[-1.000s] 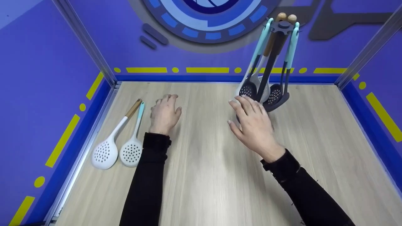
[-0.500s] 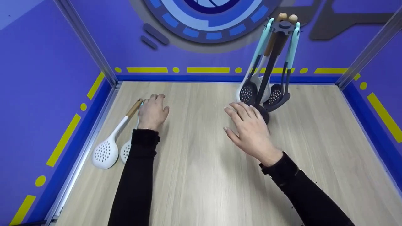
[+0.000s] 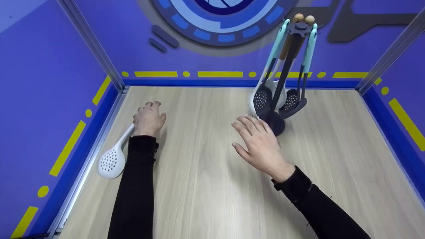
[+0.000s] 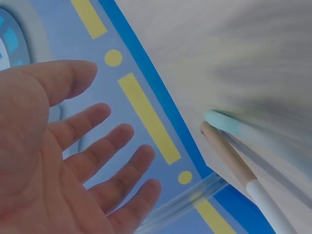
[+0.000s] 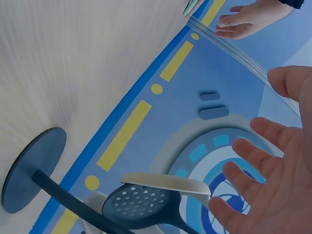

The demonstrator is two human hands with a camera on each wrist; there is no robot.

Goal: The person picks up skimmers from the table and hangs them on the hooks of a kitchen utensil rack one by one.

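Note:
My left hand (image 3: 148,119) hovers palm down over the handle end of a white skimmer (image 3: 111,162), holding nothing. In the left wrist view its fingers are spread and relaxed, apart from the wooden handle (image 4: 231,153) and a mint handle (image 4: 222,121) lying beside it. The second skimmer, with the mint handle, is hidden under my left forearm in the head view. My right hand (image 3: 260,146), fingers loosely extended and holding nothing, is in front of a dark utensil stand (image 3: 282,78). From the stand hang several utensils, among them a black skimmer (image 3: 262,98).
The stand's round base (image 5: 36,168) rests on the wood-grain table (image 3: 206,186). Blue panels (image 3: 215,63) with yellow marks close in the back and both sides. A metal rail (image 3: 96,49) runs up the back left corner.
My left hand has moved left, over the skimmers' handles, and its arm now covers the mint-handled one. My right hand has drawn slightly back and left, away from the stand.

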